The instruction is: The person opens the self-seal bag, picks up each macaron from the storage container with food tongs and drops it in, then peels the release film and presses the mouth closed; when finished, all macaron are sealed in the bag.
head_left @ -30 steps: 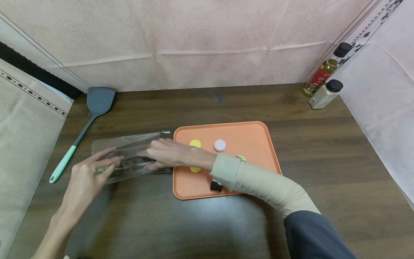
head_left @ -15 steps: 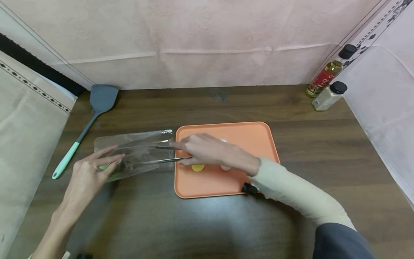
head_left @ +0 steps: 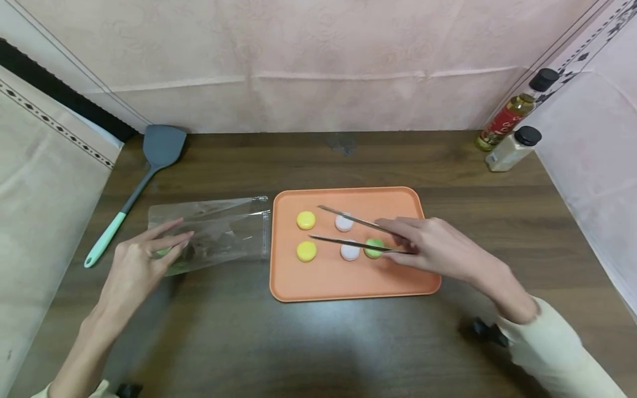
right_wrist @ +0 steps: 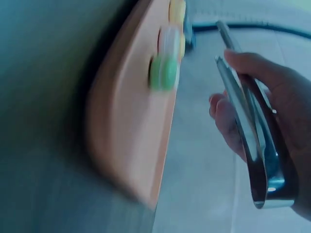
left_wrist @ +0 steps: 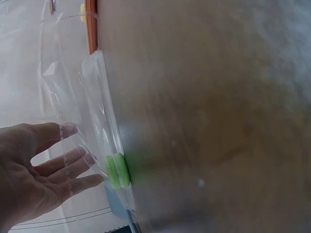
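Note:
My left hand [head_left: 136, 262] touches the left end of a clear plastic bag [head_left: 219, 226] lying on the table. In the left wrist view its fingers are spread apart, with film across them. A green macaron [left_wrist: 118, 171] lies inside the bag by the fingertips, partly hidden from the head view. My right hand [head_left: 438, 246] holds metal tongs [right_wrist: 257, 141], their arms apart with nothing between the tips. They hover over an orange tray [head_left: 308, 284] with two yellow macarons [head_left: 306, 220], two pale white macarons [head_left: 350, 252] and a green macaron [head_left: 373, 253].
A spatula [head_left: 134, 190] with a mint handle lies at the left. An oil bottle [head_left: 507, 119] and a seasoning jar [head_left: 512, 149] with a black lid stand at the back right. Cloth sheets [head_left: 323, 66] line the back and sides of the wooden table [head_left: 308, 354].
My right hand has drawn the tongs rightward out of the bag and over the tray, uncovering the macarons there. The left hand has stayed at the bag.

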{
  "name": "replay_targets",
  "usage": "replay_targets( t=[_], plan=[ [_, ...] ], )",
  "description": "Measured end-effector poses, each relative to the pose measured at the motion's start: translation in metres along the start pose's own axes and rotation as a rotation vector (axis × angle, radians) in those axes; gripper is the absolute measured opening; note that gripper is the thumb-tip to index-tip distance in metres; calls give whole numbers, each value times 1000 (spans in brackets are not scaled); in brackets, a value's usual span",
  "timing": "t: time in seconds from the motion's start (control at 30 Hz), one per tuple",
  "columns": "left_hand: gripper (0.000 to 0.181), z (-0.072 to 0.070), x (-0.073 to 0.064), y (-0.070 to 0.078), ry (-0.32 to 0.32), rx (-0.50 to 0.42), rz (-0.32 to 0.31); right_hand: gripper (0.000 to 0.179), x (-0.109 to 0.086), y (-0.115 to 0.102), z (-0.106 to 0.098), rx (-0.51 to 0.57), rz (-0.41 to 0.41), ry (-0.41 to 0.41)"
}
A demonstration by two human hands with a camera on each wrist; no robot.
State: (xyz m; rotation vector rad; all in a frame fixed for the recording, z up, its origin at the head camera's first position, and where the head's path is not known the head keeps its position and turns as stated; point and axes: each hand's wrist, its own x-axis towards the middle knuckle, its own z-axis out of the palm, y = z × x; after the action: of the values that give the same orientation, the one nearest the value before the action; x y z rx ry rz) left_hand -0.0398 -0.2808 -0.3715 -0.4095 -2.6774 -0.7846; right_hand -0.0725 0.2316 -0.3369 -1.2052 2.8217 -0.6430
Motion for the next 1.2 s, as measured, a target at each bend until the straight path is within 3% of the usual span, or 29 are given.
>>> replay_targets(
  t=[0.27, 0.57, 0.77, 1.03, 1.2],
  plan=[
    [24, 1, 1, 3, 5, 16, -15, 44, -66, 24, -18, -85, -21, 111],
    [24, 1, 0, 3, -3, 14, -12, 58, -104, 38, -16, -128, 1, 169],
    [26, 0, -2, 1, 1, 14, -15, 54, -111, 43, -8, -130, 16, 144],
    [27, 0, -4, 1, 16, 27, -8, 54, -101, 40, 3, -133, 18, 66],
    [26, 0, -2, 1, 5, 16, -20, 48, -97, 37, 6, -112, 14, 73]
  ],
)
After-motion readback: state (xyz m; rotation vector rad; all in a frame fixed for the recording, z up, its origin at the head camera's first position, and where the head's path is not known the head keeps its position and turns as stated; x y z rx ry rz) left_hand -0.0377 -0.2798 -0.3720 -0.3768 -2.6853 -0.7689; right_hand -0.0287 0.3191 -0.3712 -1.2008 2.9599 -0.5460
